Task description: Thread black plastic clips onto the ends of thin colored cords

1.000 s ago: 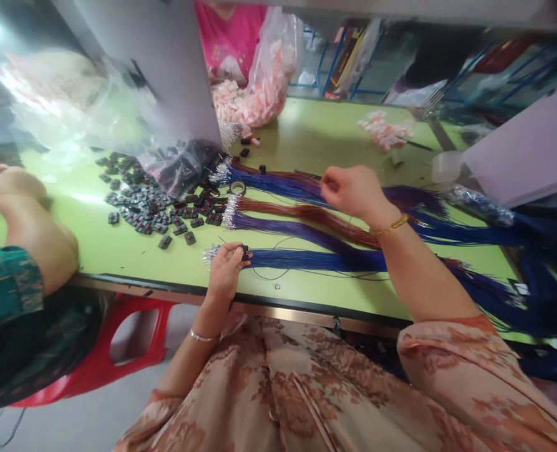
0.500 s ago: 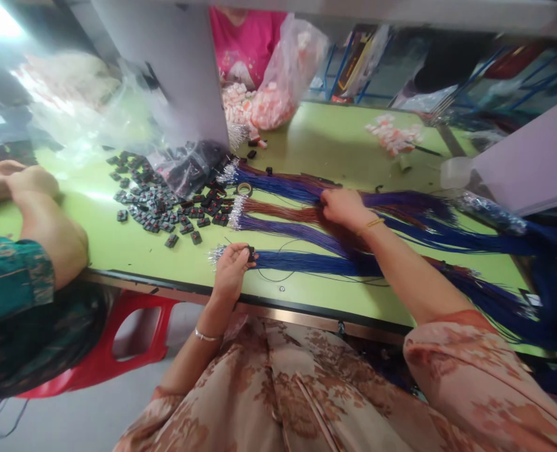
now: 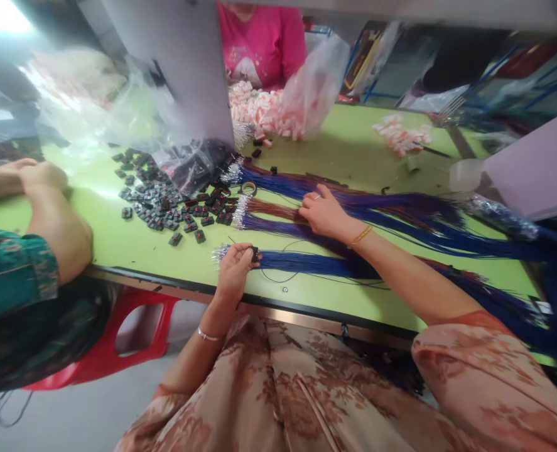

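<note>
My left hand (image 3: 233, 267) is closed near the table's front edge, pinching a small black connector housing (image 3: 254, 253) between thumb and fingers. It sits over the bundle of blue wires (image 3: 301, 262), whose metal-tipped ends (image 3: 220, 252) stick out to its left. My right hand (image 3: 328, 215), with a ring on one finger, rests on the middle bundles with its fingers apart. Its fingertips touch the brown wires (image 3: 273, 208); purple wires (image 3: 278, 226) run just in front of them. Whether any single wire is between those fingers cannot be made out.
Loose black housings (image 3: 165, 207) lie heaped on the left, beside a plastic bag (image 3: 196, 164). A tape roll (image 3: 248, 188) sits by the wire ends. Across the table, a person in pink (image 3: 264, 47) is behind white-orange connectors (image 3: 278, 113). Another person's arm (image 3: 54, 207) rests at left.
My right hand has shifted left along the wires, and its fingers have spread. My left hand keeps its hold on the housing. Across the table, the clear bag has tipped and connectors have spread out.
</note>
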### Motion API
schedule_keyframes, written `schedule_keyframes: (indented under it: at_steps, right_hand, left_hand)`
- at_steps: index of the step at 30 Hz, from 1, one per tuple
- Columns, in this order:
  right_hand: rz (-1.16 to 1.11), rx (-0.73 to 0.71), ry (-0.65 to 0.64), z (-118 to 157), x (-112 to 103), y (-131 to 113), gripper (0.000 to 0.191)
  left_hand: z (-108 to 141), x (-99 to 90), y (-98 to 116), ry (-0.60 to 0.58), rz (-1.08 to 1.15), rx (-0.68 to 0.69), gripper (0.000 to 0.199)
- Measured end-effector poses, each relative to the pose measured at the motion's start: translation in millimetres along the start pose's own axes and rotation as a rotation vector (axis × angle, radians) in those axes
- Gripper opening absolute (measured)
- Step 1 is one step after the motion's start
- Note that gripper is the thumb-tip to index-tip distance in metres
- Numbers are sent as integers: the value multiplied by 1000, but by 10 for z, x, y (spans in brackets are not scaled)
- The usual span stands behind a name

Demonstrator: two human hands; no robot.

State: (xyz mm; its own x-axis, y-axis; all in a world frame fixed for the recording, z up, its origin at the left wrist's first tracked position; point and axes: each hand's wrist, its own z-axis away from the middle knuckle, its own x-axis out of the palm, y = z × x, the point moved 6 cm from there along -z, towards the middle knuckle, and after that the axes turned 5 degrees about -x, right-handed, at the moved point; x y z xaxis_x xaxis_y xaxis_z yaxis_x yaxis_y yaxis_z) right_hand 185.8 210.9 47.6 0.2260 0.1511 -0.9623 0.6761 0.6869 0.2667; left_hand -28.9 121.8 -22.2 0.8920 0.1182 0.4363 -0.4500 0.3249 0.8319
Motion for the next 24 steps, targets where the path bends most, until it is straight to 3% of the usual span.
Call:
schedule_keyframes:
  at_steps: [5,10,14,16,19,24]
  right_hand:
    - [-267,55,-20,15,16,116,18]
    - [-838,177,153,-65,60,225,17]
    - [-1115,237,98,-197,175,243,21]
    - [-1295,331,219,-227,137,341,22]
    - [-1545,498,521,-183,32,573,23]
    - [-1664,523,645,-75,-119,838,21]
  left_hand:
    - [10,11,1,8,-5,4,40]
    - [6,11,-10,7,-15,12,38]
    - [4,5,-14,-2,-11,6,38]
    - [4,2,-11,-2,-11,4,39]
    - [6,5,-4,0,-7,1,40]
    - [20,2,-11,2,-2,8,41]
